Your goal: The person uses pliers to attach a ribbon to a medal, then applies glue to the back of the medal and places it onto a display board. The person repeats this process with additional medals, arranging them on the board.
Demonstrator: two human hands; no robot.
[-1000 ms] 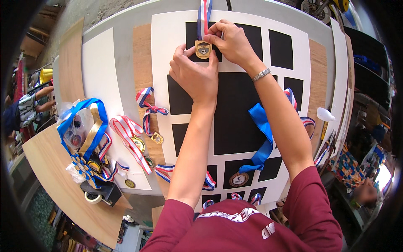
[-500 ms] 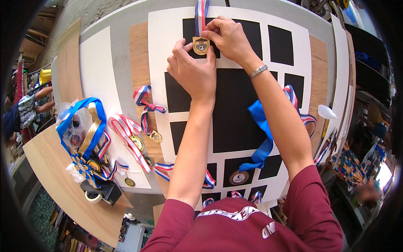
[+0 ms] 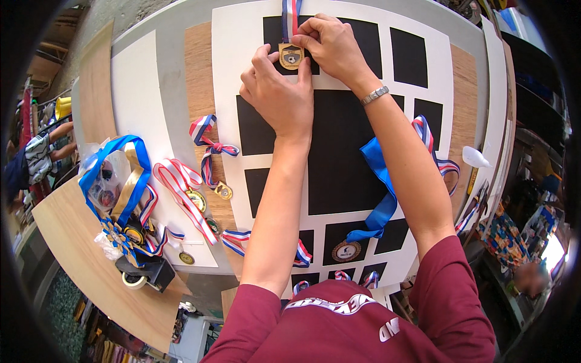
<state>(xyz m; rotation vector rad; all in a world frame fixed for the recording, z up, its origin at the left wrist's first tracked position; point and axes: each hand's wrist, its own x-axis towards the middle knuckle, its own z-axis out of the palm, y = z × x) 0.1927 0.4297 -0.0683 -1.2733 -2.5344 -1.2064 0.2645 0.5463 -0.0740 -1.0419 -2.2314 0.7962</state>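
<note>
A gold medal lies over the upper black opening of a white mat board. Its striped ribbon runs off toward the far edge. My left hand frames the medal, thumb on the right edge and fingertips at the left. At the medal's top, my right hand pinches the ribbon where it joins. Under my right forearm, a blue ribbon leads down to a round medal in a lower opening. Another striped ribbon lies right of that forearm.
Left of the board lie a knotted striped ribbon with a small gold medal, a pink-and-white ribbon, and a blue ribbon loop. A tape roll sits near a wooden panel's edge. A white bottle is at right.
The whole view has shifted slightly, so the board's far part sits higher in the picture. Both hands keep nearly the same grip and place on the medal.
</note>
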